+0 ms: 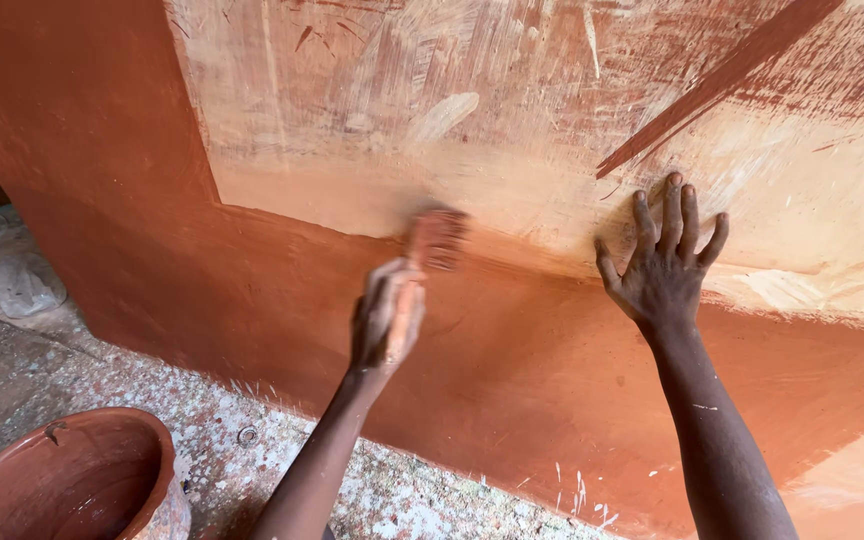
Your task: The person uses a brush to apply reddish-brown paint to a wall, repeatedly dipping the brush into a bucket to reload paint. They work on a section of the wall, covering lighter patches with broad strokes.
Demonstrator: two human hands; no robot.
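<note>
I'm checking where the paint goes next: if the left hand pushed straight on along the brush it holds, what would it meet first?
The left hand points its blurred brush up at the wall; the bristles seem already at the paint edge, so the wall's pale unpainted band comes first.

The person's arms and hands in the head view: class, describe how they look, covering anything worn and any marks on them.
Both arms are bare: no sleeves, gloves, watch or rings show. The left hand is motion-blurred, so fine detail is lost. The right hand is sharp, and its forearm carries a few small pale paint flecks.
</note>
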